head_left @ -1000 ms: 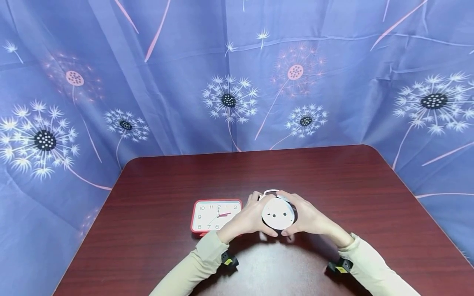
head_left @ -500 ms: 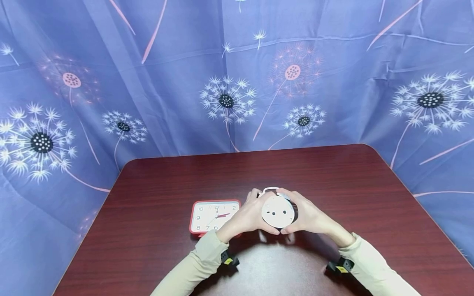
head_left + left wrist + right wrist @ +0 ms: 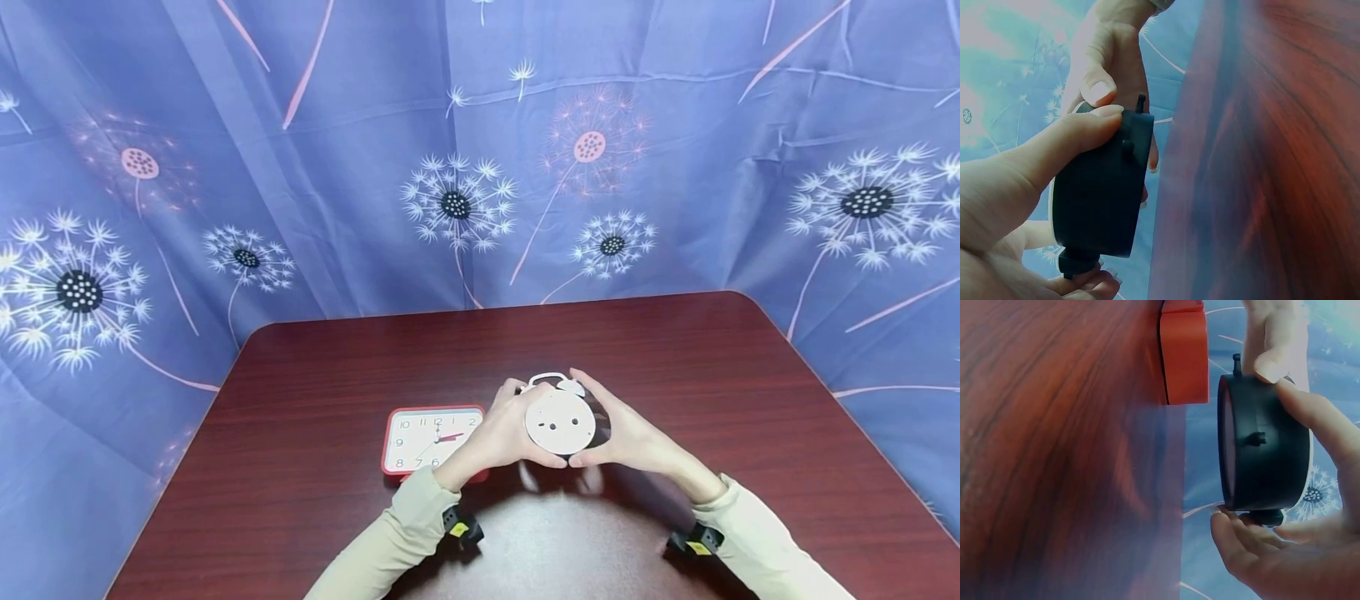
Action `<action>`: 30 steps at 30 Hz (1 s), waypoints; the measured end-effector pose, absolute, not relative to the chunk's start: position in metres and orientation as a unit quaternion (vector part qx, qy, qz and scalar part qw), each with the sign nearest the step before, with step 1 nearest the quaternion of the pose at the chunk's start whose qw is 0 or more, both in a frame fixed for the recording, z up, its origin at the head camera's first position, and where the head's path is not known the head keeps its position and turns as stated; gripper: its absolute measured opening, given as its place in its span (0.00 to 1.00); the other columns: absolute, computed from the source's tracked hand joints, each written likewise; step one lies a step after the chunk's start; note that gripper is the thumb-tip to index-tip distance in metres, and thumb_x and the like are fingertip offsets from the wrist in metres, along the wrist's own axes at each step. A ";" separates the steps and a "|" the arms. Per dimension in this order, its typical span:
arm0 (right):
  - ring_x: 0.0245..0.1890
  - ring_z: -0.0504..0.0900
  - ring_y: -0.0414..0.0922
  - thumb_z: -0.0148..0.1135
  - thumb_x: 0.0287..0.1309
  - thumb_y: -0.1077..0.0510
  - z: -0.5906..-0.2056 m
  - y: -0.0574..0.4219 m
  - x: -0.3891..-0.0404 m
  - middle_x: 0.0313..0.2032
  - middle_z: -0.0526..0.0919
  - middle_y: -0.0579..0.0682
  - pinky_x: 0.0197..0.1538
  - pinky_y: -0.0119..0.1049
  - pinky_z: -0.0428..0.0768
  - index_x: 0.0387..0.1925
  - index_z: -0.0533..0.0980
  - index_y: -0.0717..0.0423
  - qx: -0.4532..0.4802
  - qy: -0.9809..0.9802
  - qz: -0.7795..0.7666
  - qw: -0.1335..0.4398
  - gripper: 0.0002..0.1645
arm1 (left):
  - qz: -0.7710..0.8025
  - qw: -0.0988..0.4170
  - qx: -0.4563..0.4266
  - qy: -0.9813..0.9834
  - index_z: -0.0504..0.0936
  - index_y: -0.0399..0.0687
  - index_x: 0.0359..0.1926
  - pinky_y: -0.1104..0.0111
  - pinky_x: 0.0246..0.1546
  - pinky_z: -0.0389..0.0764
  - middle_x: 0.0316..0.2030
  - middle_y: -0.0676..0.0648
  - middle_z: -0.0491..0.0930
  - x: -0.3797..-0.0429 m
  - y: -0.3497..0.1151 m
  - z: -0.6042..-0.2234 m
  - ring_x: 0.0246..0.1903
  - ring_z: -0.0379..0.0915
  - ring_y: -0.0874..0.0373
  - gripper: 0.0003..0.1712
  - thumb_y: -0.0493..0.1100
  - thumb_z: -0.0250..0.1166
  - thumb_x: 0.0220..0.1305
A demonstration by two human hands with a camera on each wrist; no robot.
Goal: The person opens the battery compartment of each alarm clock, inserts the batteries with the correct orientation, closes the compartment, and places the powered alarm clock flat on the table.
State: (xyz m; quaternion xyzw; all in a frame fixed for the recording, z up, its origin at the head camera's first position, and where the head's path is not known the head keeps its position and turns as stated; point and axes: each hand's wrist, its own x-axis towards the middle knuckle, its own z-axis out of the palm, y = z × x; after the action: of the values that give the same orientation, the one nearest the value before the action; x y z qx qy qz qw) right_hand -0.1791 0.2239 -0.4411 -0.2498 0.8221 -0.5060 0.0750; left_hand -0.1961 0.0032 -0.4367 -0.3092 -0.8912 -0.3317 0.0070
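A round twin-bell alarm clock (image 3: 560, 423) is held up above the table between both hands, its white side with dark spots facing me. Its white handle and right bell show at the top. In the wrist views the clock's body (image 3: 1272, 444) is black with small pegs. My left hand (image 3: 504, 432) grips the left side, thumb (image 3: 1079, 134) along the lower rim. My right hand (image 3: 626, 433) grips the right side, its thumb low and a forefinger stretched up past the bell. The thumb tips nearly meet beneath the clock.
A red rectangular clock (image 3: 433, 439) with a white dial stands just left of my left hand and is partly covered by it. The dark red wooden table (image 3: 337, 358) ends at a blue dandelion-print curtain (image 3: 360, 167).
The alarm clock has risen slightly and tilted so that its handle and right bell show more. My right fingers have spread outward from the bell. The view has shifted a little.
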 end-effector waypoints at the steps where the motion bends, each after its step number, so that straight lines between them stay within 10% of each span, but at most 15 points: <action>1: 0.57 0.71 0.35 0.79 0.40 0.56 -0.442 0.224 -0.179 0.62 0.68 0.63 0.58 0.23 0.71 0.75 0.46 0.54 -0.245 0.814 -0.520 0.082 0.68 | -0.338 0.009 -0.308 -0.889 0.74 0.54 0.57 0.67 0.47 0.72 0.48 0.52 0.80 -0.196 0.003 -0.437 0.51 0.63 0.54 0.49 0.54 0.84 0.28; 14: 0.60 0.69 0.26 0.69 0.51 0.64 -0.452 0.229 -0.184 0.74 0.49 0.63 0.58 0.25 0.71 0.76 0.40 0.57 -0.173 0.696 -0.670 0.192 0.61 | -0.387 0.021 -0.295 -0.873 0.74 0.55 0.56 0.69 0.46 0.69 0.47 0.54 0.81 -0.200 0.005 -0.434 0.49 0.63 0.56 0.47 0.54 0.84 0.29; 30: 0.61 0.67 0.27 0.62 0.54 0.70 -0.466 0.228 -0.185 0.63 0.66 0.38 0.60 0.26 0.70 0.73 0.45 0.64 -0.181 0.606 -0.746 0.210 0.51 | -0.416 0.021 -0.264 -0.870 0.76 0.58 0.55 0.69 0.45 0.69 0.46 0.55 0.80 -0.198 0.011 -0.435 0.49 0.65 0.58 0.45 0.54 0.83 0.29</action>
State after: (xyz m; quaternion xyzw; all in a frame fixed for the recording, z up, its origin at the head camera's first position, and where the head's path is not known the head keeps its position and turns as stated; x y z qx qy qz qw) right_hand -0.1850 0.2283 -0.4658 -0.1814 0.6059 -0.7455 0.2102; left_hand -0.1975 0.0111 -0.4352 -0.2640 -0.8700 -0.4160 0.0208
